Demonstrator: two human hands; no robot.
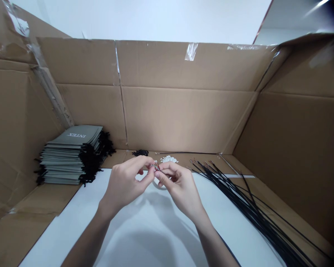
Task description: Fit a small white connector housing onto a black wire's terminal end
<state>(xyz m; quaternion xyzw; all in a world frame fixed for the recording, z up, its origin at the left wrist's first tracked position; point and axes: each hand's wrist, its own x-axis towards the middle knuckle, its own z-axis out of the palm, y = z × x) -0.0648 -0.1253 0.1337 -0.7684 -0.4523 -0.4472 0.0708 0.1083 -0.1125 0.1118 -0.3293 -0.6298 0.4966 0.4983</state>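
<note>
My left hand (130, 178) and my right hand (180, 187) meet over the white table (144, 237). Between their fingertips are thin coloured wires (156, 166), pinched from both sides. A black cable comes out from under my right forearm near the bottom edge; whether it joins these wires is hidden. Just behind my fingers lies a pile of small white pieces (169, 159). Part of a round white object (159, 183) shows below my fingers, mostly covered by them.
Grey INTEX pouches (62, 163) with black cords are stacked at the left. A bundle of black cables (239, 204) with bare coloured ends lies at the right. Small black pieces (140, 152) sit at the back. Cardboard walls (183, 118) enclose the table on three sides.
</note>
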